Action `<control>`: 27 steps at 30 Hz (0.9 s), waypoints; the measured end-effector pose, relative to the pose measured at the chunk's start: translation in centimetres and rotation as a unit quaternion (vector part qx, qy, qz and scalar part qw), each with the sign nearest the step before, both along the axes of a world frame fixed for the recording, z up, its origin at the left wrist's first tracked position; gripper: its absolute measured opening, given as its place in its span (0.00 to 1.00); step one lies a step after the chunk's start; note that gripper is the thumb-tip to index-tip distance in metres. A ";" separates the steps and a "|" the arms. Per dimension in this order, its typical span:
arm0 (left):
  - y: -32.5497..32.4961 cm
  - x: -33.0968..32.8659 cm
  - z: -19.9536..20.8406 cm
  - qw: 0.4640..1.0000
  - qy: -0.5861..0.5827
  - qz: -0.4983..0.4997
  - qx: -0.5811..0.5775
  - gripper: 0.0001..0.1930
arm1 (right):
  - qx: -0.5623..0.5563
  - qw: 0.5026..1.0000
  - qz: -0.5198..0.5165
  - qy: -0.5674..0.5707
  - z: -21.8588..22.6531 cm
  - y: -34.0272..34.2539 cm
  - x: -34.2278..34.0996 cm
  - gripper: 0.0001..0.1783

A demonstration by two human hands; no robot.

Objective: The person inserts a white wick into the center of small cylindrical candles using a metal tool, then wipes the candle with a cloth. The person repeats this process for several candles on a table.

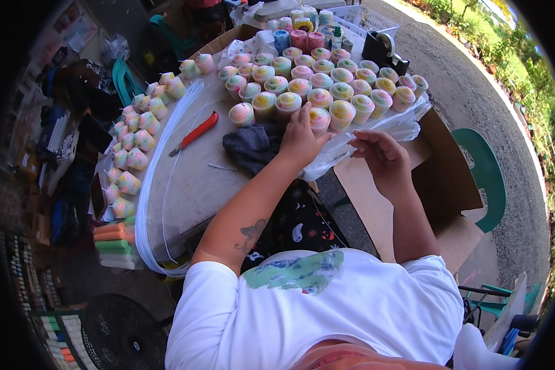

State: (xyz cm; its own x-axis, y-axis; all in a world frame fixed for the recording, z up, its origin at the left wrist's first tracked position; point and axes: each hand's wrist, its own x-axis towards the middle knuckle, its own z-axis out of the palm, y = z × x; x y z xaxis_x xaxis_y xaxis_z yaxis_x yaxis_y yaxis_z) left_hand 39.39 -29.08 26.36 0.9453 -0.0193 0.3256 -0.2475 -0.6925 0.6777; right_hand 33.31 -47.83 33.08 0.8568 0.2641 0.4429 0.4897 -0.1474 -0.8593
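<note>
My left hand (300,140) is at the front edge of the packed candles, its fingers and thumb around the near side of a pastel swirled candle (319,119). Just right of it, my right hand (383,154) hovers over a clear plastic sheet (345,150), fingers loosely bent and apart, with nothing visible in them. Many similar pink, yellow and green candles (321,80) stand upright in close rows on the table. A dark cloth (251,147) lies beside my left wrist.
Red-handled pliers (201,131) and a bundle of white wick strands (160,148) lie on the table (194,179). More candles (137,159) line its left edge. A tape dispenser (385,50) stands at the back right. An open cardboard box (444,179) sits beside my right arm, near a green chair (487,179).
</note>
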 end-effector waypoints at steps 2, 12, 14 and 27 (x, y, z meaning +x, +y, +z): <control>0.5 0.2 -0.6 1.000 -0.007 -0.005 -0.012 0.44 | 0.029 0.999 0.000 0.017 -0.3 0.4 -0.2 0.12; 2.2 -1.3 0.9 0.973 -0.001 -0.065 -0.222 0.29 | -0.017 0.999 -0.030 -0.007 -0.2 0.1 -0.1 0.12; 4.5 -3.3 2.5 0.850 0.065 -0.114 -0.510 0.24 | -0.003 0.999 -0.040 -0.007 -0.2 -0.4 0.3 0.12; 21.3 -19.4 -0.8 0.857 0.030 0.132 -0.496 0.18 | -0.382 0.920 0.081 0.031 -8.2 4.2 -5.1 0.14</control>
State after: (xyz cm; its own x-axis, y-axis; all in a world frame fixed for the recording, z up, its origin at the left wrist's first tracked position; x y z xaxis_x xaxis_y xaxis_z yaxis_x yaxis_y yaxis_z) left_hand 20.00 -7.77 25.57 0.8894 0.4571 0.0088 -0.1156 0.2062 0.9716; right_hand 28.23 -43.68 24.92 0.7965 0.6040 0.0263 0.5115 -0.6501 -0.5619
